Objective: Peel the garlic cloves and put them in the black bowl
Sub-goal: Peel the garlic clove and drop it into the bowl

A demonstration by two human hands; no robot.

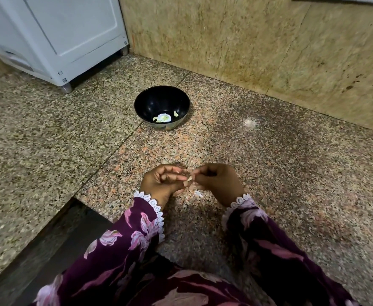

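A black bowl [161,102] stands on the speckled granite floor, well ahead of my hands. Inside it lie a few pale peeled garlic cloves [163,117]. Low in the view, my left hand [161,184] and my right hand [217,183] meet fingertip to fingertip. Between them they pinch a small pale garlic clove [189,179], mostly hidden by the fingers. A scrap of white garlic skin [197,193] lies on the floor just below my hands.
A white appliance [55,38] on short feet stands at the back left. A stone wall [258,45] runs along the back and right. A dark step edge [48,237] drops away at the lower left. My floral sleeves fill the foreground.
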